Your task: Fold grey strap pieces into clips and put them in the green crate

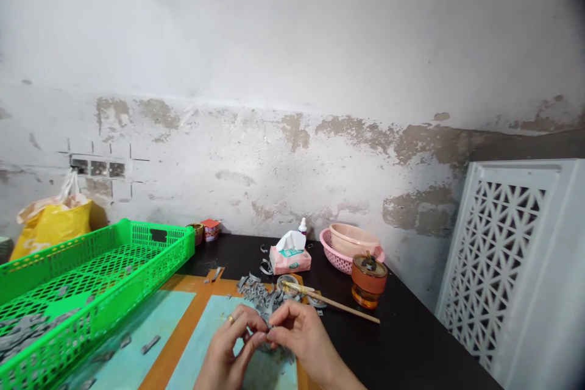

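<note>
Low in the middle, my left hand [234, 344], with a ring on one finger, and my right hand [305, 335] meet at the fingertips. Both are closed in a pinch, and whatever lies between them is too small and covered to name. Just beyond the fingers spreads a heap of small grey strips [258, 294]. Beside it sits a small round dish [287, 281], with a long wooden stick [351, 308] and a shorter brush-like tool lying across it. Under my hands is a light-blue sheet [201, 338] edged with orange-brown tape [176, 329].
A green mesh crate [98, 311] holding grey pieces fills the left. Further back stand a tissue box [291, 262], a white-capped bottle [302, 226], pink baskets [336, 254] and an amber jar [368, 283]. A yellow bag [61, 225] hangs left; a white lattice panel [498, 256] rises right.
</note>
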Tool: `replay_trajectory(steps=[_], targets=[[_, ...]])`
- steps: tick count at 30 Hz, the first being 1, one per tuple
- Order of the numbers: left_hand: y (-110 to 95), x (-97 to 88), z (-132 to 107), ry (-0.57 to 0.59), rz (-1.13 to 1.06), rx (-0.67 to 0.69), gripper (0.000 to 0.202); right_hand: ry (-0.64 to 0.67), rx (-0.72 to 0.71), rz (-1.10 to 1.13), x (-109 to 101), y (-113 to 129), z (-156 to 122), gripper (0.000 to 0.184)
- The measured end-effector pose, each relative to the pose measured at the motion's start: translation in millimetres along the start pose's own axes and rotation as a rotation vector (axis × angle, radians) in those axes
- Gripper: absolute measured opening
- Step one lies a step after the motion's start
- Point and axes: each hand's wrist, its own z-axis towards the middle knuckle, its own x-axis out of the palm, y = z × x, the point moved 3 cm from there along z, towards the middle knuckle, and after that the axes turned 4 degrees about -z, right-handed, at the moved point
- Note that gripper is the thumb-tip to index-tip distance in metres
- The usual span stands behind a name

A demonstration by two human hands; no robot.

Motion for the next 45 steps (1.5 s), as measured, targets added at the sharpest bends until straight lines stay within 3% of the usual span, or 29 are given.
replay_trajectory(steps=[10, 17, 23, 32, 39, 45], targets=[[3, 2.4, -2, 0.042, -0.037, -0.050, 0.017, 0.033, 0.016, 0.007, -3, -8, 1, 0.029], [-5, 7.9, -8, 0.081, 0.036, -0.042, 0.019, 0.075, 0.186, 0.068, 2, -6, -1, 0.041], [-4, 6.2, -7, 0.067, 0.064, -0.036, 0.021, 0.023, 0.204, 0.051, 1, -5, -2, 0.036], [0, 7.0, -6, -0.016, -0.107, -0.190, 0.020, -0.020, 0.126, -0.084, 4, -8, 0, 0.040], [6, 7.1, 3, 0.025, -0.392, -0.301, 0.020, -0.071, 0.069, -0.113, -1, -12, 3, 0.041], [16, 6.3, 2, -0.061, -0.345, -0.343, 0.030, -0.107, 0.077, -0.198, -2, -19, 7, 0.034]])
